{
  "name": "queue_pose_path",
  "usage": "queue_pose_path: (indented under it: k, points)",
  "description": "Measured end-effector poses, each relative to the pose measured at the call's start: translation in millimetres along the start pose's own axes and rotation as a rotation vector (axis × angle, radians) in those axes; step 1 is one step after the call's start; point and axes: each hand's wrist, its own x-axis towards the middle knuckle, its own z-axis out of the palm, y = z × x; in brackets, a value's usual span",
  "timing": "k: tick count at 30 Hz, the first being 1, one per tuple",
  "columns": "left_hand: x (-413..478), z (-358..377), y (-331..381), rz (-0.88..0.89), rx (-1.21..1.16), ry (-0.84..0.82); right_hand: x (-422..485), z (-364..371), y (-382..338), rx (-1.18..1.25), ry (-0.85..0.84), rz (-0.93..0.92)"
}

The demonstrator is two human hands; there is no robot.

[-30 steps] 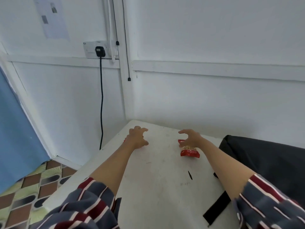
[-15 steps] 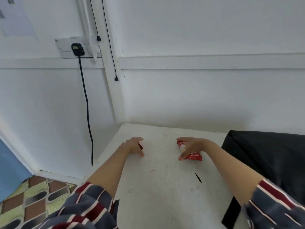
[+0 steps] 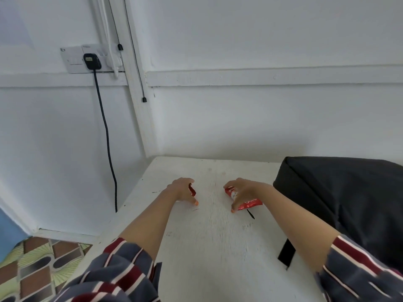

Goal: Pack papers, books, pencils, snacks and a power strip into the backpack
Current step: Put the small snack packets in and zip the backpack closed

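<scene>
Nearest, striped sleeves [image 3: 122,271] cross the near edge of the white table [image 3: 213,247], both forearms reaching toward its far half. At the right edge a black strap [image 3: 286,253] lies flat on the surface, beside the black backpack [image 3: 340,203] that fills the table's right side up to the far edge.

Further out, a short black streak [image 3: 250,214] marks the surface; I cannot tell what it is. Just beyond it the right hand [image 3: 242,192] is curled, fingers and thumb, over a red snack packet [image 3: 248,202], whose end sticks out toward the backpack. Level with it and well apart to the left, nearer the left edge, the left hand [image 3: 181,191] grips a second red snack packet [image 3: 192,190], mostly hidden under the palm, only a red edge showing by the fingers.

Beyond the far left corner, a black plug [image 3: 92,61] sits in a wall socket [image 3: 74,59], its cable [image 3: 106,136] hanging down.
</scene>
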Motion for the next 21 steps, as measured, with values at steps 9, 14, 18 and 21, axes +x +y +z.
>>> queue_pose_path:
  k: [9,14,18,21]
  points:
    - [-14,-8,96,0.207,-0.040,0.171,-76,-53,19,0.133,0.245,-0.076]
    - [-31,-7,189,0.354,-0.072,0.253,-136,-101,70,0.104,0.406,-0.017]
    - [-46,7,258,0.438,-0.115,0.259,-182,-119,124,0.075,0.393,0.081]
    - [-59,22,308,0.466,-0.101,0.245,-212,-124,166,0.102,0.372,0.125]
